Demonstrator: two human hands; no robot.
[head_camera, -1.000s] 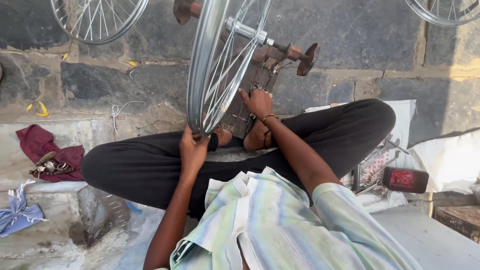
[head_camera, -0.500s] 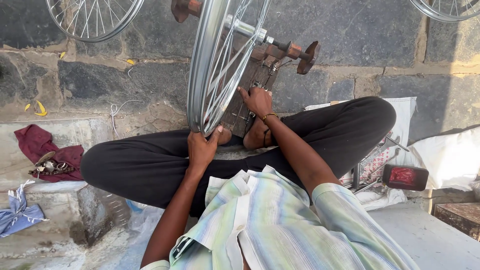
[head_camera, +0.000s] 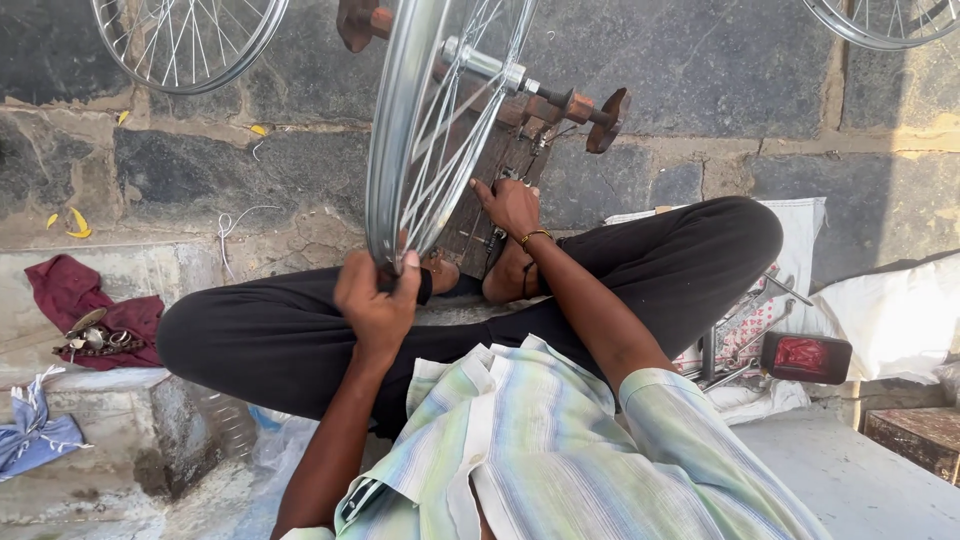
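Wheel truing is what seems to be in hand here: a silver bicycle wheel (head_camera: 420, 130) is held upright on a rusty stand (head_camera: 560, 100) by its axle, right in front of the crossed legs (head_camera: 600, 270) in dark trousers. The rim's lowest part is clasped by the left hand (head_camera: 378, 300), fingers wrapped round the metal with the thumb up against it, so that grip is closed on the wheel. The right hand (head_camera: 510, 205) is pushed in among the spokes near the brown wooden back of the stand; something small may be pinched there, but whether the fingers are closed on a tool or a spoke nipple can't be told from this angle. As a guess, one spoke is being adjusted while the rim is steadied, and the next bit would call for the rim to be turned a little by the left hand so another spoke is brought round. Two more wheels (head_camera: 190, 40) are leaned on the stone wall, a maroon rag (head_camera: 70, 295) with metal bits is left on the ledge, and a red-faced box (head_camera: 805, 357) is lying off to the right.
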